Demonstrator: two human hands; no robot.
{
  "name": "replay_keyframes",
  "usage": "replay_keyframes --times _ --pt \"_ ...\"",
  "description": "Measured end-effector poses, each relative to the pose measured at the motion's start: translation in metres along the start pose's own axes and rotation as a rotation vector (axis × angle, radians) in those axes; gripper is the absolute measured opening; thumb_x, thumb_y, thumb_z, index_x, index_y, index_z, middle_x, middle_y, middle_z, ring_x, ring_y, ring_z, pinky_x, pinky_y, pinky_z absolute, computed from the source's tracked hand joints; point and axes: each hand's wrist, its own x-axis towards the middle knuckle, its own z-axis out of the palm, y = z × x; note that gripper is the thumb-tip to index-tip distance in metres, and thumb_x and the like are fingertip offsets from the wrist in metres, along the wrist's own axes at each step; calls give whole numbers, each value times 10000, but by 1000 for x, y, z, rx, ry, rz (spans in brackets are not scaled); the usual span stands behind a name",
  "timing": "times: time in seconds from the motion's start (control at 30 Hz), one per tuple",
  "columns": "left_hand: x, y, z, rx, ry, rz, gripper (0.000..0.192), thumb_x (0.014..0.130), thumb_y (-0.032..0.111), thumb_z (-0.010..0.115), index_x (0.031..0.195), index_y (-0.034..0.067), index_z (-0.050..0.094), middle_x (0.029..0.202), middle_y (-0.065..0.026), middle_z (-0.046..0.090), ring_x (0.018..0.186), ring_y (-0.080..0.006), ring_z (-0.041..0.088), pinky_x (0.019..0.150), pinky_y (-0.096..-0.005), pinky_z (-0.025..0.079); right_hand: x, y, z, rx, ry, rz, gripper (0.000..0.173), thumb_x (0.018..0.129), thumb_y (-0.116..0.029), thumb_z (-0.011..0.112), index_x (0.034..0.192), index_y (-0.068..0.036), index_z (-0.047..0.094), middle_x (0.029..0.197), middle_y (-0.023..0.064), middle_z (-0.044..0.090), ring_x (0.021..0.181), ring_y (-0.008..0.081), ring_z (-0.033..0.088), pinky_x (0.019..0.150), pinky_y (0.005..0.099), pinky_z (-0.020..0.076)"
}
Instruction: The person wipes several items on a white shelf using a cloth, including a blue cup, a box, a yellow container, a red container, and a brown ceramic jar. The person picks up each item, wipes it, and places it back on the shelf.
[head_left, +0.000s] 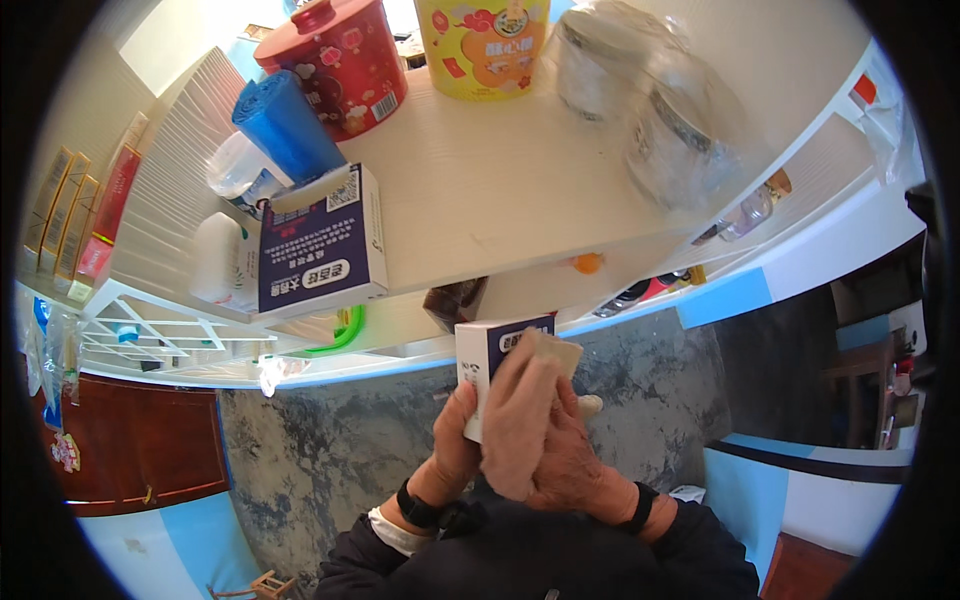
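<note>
In front of my body, my left hand (453, 433) grips a small white and dark-blue carton (472, 367) by its side, with the thumb along the white face. A pinkish-beige cloth (516, 442) is in my right hand (571, 459) and lies against the carton's printed front, hiding much of it. Both hands are below the front edge of a pale shelf (480, 180). On that shelf's left front corner lies a similar dark-blue carton (319, 244) bearing writing and a printed code.
Along the upper shelf stand a red lidded tub (337, 75), a yellow tub (480, 52), plastic-wrapped jars (660, 127), and a blue roll of bags (289, 127). Slim boxes (67, 217) line the left side. Below are a wooden cabinet (135, 442) and a small wooden stool (266, 585).
</note>
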Motion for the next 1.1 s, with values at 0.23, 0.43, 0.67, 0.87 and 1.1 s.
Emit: replay_keyframes --times 0.23,0.43,0.67,0.87,1.1 --pt "12 -11 -10 1484 -155 852 562 1096 293 430 1566 -9 373 1540 -175 503 1408 -322 507 1198 -438 388 25 5 -14 -180 45 -200 435 871 -405 654 1198 -129 728 1440 197 546 1486 548 311 1187 724 145" --pt "-9 -31 -39 448 -199 195 529 997 190 661 1483 34 523 1542 -128 517 1425 -295 485 1198 -416 377 37 10 -18 -94 223 -114 479 912 -435 626 1259 -110 688 1484 226 487 1490 530 301 1200 689 168" --pt "3 -16 -21 907 -168 384 506 1006 181 656 1469 34 517 1542 -141 498 1442 -298 455 1191 -428 381 38 0 -21 -26 248 -54 451 925 -372 631 1246 -58 679 1501 232 473 1474 513 311 1204 665 183" --pt "6 -3 14 957 -97 475 619 1042 254 601 1575 48 363 1601 -160 408 1483 -320 399 1194 -452 362 38 -10 -18 -153 242 -22 592 977 -491 582 1365 -47 639 1588 304 322 1515 563 173 1203 684 139" --pt "5 -14 -3 808 -36 366 581 1048 240 575 1540 0 380 1485 -177 537 1355 -305 556 1094 -430 490 29 -14 -14 59 50 169 717 927 -594 662 1396 -53 624 1622 363 196 1512 595 125 1208 685 122"
